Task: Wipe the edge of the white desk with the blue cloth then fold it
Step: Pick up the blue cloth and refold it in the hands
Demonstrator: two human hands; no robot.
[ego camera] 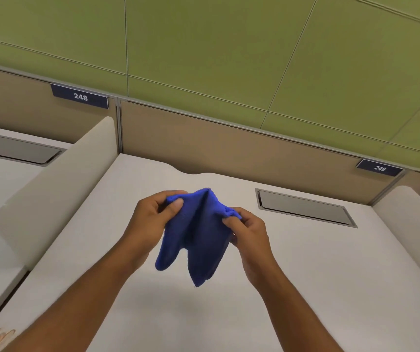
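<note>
The left hand (153, 219) and right hand (248, 229) each pinch an upper corner of the blue cloth (195, 240), thumb pressed against fingers with fabric clamped between. The cloth hangs in the air above the white desk (318, 275), clear of its surface, draped in loose lobes rather than flat. Judged from this posture, the folding step is in hand; whether the desk edge has been wiped cannot be determined. The next move calls for tensioning the top edge until the cloth hangs square, then bringing the corners together. Behind the desk, the beige partition carries dark number plates reading "248" (80, 97) and "249" (379, 168). No brand markings are legible.
</note>
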